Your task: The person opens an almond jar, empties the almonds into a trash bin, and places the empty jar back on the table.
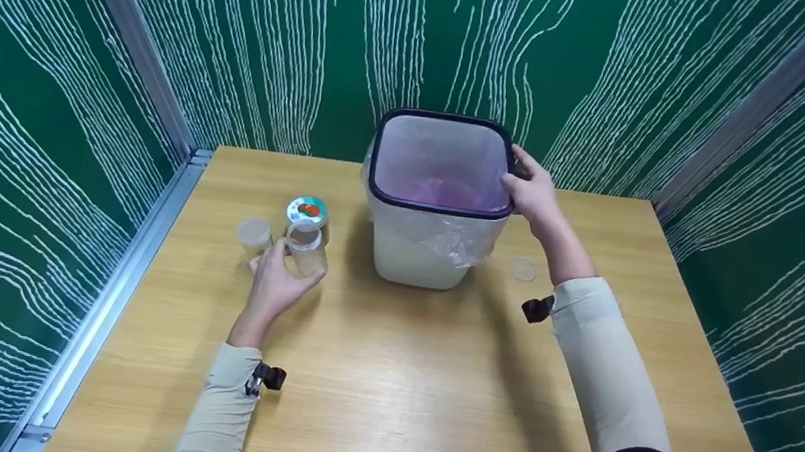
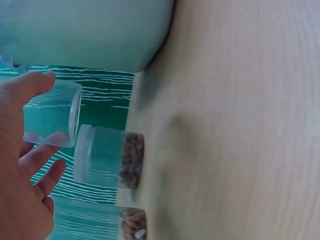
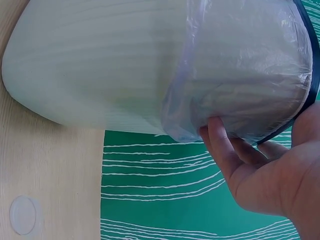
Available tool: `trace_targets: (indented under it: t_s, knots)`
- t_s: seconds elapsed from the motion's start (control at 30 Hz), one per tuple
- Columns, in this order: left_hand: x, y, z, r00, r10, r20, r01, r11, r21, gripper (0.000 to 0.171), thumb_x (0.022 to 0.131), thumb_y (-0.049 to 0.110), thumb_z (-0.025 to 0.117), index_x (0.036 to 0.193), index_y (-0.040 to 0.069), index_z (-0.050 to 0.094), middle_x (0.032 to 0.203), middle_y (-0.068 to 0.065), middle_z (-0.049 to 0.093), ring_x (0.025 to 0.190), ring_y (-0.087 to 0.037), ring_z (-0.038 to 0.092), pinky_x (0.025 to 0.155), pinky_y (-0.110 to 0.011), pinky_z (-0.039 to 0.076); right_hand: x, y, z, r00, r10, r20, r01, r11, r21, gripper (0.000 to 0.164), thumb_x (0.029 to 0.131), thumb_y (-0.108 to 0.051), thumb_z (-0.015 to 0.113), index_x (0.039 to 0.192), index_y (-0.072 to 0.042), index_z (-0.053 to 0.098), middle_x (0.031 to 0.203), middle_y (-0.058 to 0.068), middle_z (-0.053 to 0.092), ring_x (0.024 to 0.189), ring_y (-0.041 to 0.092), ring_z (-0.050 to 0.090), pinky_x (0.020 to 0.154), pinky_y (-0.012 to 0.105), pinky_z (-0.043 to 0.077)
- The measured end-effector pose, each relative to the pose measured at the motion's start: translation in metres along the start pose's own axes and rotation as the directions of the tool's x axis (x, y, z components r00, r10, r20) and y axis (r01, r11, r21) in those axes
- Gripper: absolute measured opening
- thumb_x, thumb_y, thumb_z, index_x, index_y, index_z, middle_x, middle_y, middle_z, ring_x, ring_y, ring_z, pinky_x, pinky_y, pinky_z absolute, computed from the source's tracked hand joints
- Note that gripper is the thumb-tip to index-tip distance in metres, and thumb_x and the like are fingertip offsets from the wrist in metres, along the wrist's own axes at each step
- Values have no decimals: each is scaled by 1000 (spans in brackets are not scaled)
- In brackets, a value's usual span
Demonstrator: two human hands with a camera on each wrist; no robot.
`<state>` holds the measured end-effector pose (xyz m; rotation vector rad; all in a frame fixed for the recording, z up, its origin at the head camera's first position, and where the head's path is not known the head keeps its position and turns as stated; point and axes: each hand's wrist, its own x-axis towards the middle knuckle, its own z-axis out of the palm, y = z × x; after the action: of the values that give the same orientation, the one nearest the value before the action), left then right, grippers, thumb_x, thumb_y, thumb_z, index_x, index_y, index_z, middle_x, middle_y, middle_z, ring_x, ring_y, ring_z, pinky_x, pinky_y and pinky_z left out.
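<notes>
My left hand holds a clear plastic jar between thumb and fingers. The left wrist view shows this jar see-through, raised off the table. Close by stand a jar with a teal and red printed lid and a clear jar with a pale top. Brown nut-like pieces fill the bottom of one standing jar. My right hand grips the black rim of a pale trash bin at its right side, fingers outside against the clear plastic liner.
A thin clear disc lies on the wooden table, right of the bin. Green panels with white wavy lines enclose the back and both sides. A metal rail runs along the left edge.
</notes>
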<state>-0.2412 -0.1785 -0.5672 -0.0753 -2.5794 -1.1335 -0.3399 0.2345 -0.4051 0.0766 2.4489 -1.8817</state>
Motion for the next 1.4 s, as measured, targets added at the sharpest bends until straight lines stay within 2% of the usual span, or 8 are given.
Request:
trace_targets:
  t_s: [0.3,0.6,0.77,0.9,1.13,1.27,1.4]
  knots:
    - [-3,-13,10,1000,-24,18,25,1000,-6,69,72,47,82,120,8,50,109,-9,60,105,-26,52,101,-48,20,3,-3,0,999,-2,35,3,1000,-19,63,98,-10,48,154,-27,27,146,15,40,112,27,51,74,36,56]
    - [0,-21,13,997,-55,61,55,998,0,71,75,46,80,126,9,47,116,-13,60,111,-29,51,104,-49,17,2,-2,-1,999,-7,32,8,1000,-15,65,94,-10,47,154,-28,28,146,14,40,113,26,50,77,37,54]
    - [0,-23,14,996,-71,60,72,997,-23,75,74,43,82,129,8,47,117,-13,60,112,-30,52,106,-48,18,2,-3,0,999,-16,28,16,1000,-14,65,94,-10,46,154,-26,27,145,15,41,113,26,50,81,39,53]
    - [1,-26,14,994,-83,73,86,996,-36,75,74,41,82,130,7,46,119,-13,60,113,-29,52,105,-50,21,1,-2,2,1000,-9,19,9,1000,-12,64,95,-10,47,154,-26,28,144,14,42,111,26,50,79,37,53]
    - [7,-29,15,989,-97,111,109,988,-108,73,75,36,83,130,6,46,122,-15,57,116,-31,51,99,-49,39,1,0,1,1000,-12,0,12,1000,-3,64,94,-10,47,153,-27,31,143,13,43,109,26,52,74,33,54]
    - [9,-33,16,984,-105,142,124,984,-131,71,76,33,82,130,7,44,124,-15,55,118,-31,50,100,-48,39,1,1,2,1000,-8,1,8,1000,3,62,95,-11,47,153,-27,30,144,14,42,110,26,52,75,33,54]
    - [11,-34,19,984,-111,137,127,985,-117,71,75,33,82,129,6,44,123,-16,56,116,-30,51,98,-47,41,1,2,0,1000,-22,4,22,1000,12,62,95,-10,47,153,-27,31,144,14,41,107,25,52,70,32,55]
